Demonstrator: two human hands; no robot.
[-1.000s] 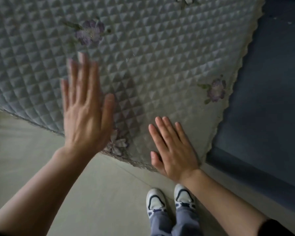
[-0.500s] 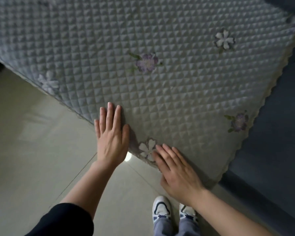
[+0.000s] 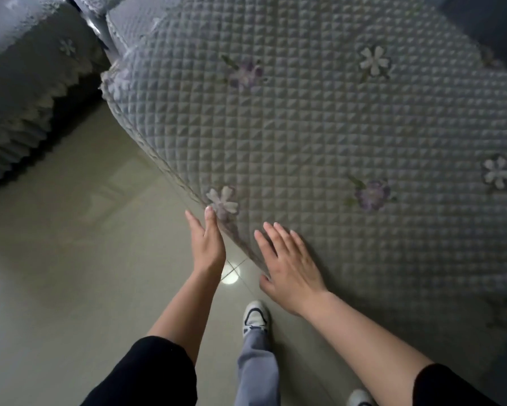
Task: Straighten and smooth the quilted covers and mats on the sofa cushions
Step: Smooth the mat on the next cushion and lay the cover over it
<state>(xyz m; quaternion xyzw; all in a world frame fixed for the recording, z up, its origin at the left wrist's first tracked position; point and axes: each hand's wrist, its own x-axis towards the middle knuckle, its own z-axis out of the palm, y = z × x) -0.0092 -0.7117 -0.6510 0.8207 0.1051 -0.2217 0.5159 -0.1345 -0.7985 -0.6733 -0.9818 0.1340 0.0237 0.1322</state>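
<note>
A white shoe [image 3: 255, 317] was noted on the tiled floor [image 3: 70, 273], nearest the viewer and just short of the quilted cover [image 3: 319, 142]. The right hand [image 3: 290, 268] was laid flat, fingers spread, on the cover's near edge. The left hand [image 3: 206, 244], extended with nothing gripped, was pressed edge-on against that edge beside a white flower motif [image 3: 223, 200], the cover being spread over the cushion beyond.
</note>
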